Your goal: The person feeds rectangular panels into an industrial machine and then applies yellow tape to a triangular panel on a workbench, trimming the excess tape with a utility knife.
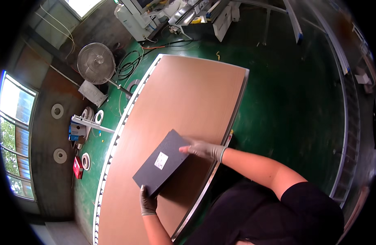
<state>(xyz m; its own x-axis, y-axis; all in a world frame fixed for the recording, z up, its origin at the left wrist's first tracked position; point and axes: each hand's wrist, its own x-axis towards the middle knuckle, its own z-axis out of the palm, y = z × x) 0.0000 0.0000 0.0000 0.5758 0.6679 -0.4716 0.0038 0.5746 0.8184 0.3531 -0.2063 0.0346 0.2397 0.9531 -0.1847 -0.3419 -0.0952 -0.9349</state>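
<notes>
A dark grey rectangular box with a white label is held at a slant above a large tan panel. My left hand, in a light grey glove, grips the near left corner, its thumb on top and its other fingers out of sight beneath. On the far right end, my right hand clasps the side, also gloved, with bare fingertips showing against the box. The underside of the box is hidden, and its shadow falls on the panel.
The panel lies on a roller-edged conveyor. Beyond its left side stand a pedestal fan, a red box and several tape rolls on the green floor. A metal rail curves along the right.
</notes>
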